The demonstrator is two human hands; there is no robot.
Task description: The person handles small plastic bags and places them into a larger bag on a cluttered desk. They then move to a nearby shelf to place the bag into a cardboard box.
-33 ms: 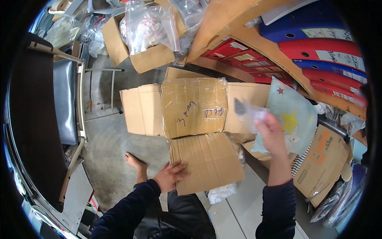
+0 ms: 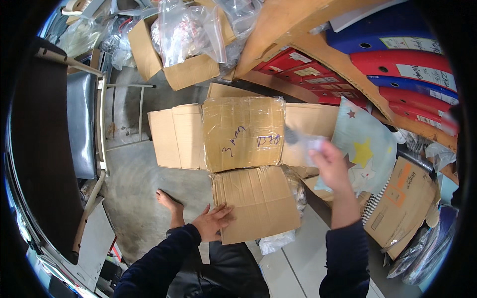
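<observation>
In the middle sits a cardboard box [image 2: 243, 136] with its flaps spread out. Its central brown panel bears clear tape and blue handwriting. My left hand [image 2: 214, 222] lies on the left edge of the near flap [image 2: 261, 203], fingers stretched out and apart. Above the right flap [image 2: 310, 116], my right hand [image 2: 330, 161] is closed on a small clear plastic bag [image 2: 302, 143]. Something dark shows at the bag's far end, too blurred to make out. A light blue pillow [image 2: 375, 141] with stars lies just right of that hand.
Another open carton [image 2: 191, 74] with plastic bags stands at the back. Binders [image 2: 402, 64] fill a wooden shelf [image 2: 343, 64] at the upper right. A printed carton [image 2: 397, 203] leans below the pillow. A chair [image 2: 82, 124] stands at left, near my bare foot [image 2: 169, 201].
My right hand has moved slightly left with the plastic bag, toward the box's central panel. The near flap has shifted a little; my left hand stays on it.
</observation>
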